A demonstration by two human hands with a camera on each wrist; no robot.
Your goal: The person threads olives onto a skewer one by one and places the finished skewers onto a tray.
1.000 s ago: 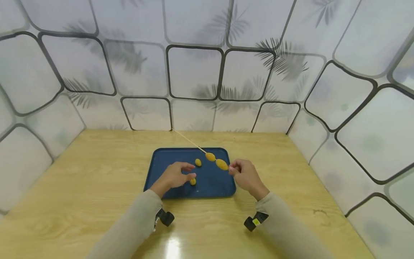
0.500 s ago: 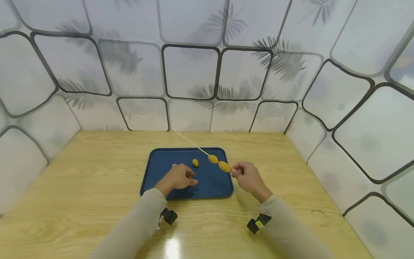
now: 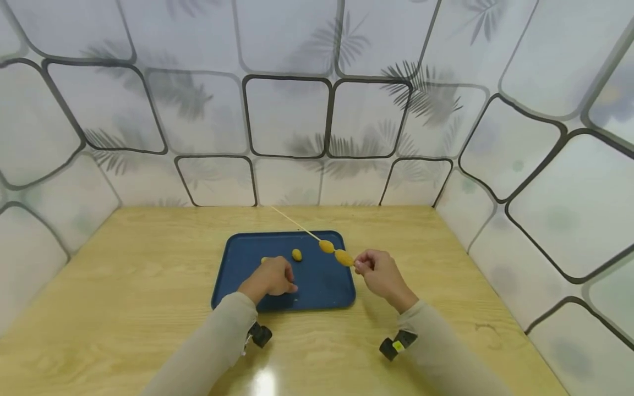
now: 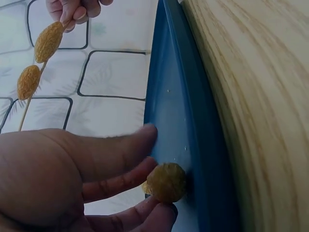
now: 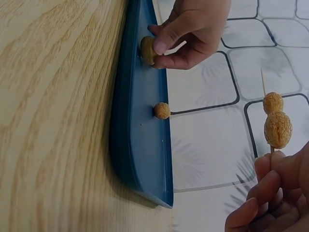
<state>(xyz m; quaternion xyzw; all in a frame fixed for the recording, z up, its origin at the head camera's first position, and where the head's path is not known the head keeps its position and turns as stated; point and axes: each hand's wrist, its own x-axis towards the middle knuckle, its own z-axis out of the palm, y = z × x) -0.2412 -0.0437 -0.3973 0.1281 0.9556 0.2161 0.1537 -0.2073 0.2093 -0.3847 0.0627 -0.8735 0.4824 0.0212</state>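
Observation:
My right hand (image 3: 378, 275) pinches the near end of a thin wooden skewer (image 3: 292, 221). Two oval, wrinkled golden dried fruits are threaded on it: the larger fruit (image 5: 278, 129) close to my fingers, the smaller fruit (image 5: 273, 103) beyond. Over the blue tray (image 3: 324, 289), my left hand (image 3: 272, 278) reaches down, fingers around one loose dried fruit (image 4: 166, 182). The thumb stands apart from it in the left wrist view; the head view hides this fruit. Another loose fruit (image 3: 296, 254) lies farther back, and one more fruit (image 3: 264, 260) shows partly behind my left hand.
The tray lies on a light wooden table (image 3: 148, 264). A patterned wall covering (image 3: 292, 115) rises behind the table and along its sides. Both wrists wear a strapped black device (image 3: 260, 334). The skewer's far end points toward the back wall.
My left hand has come down over the near loose fruit, which the head view now hides, and a fruit behind that hand has come into sight. The right hand keeps its pinch on the skewer.

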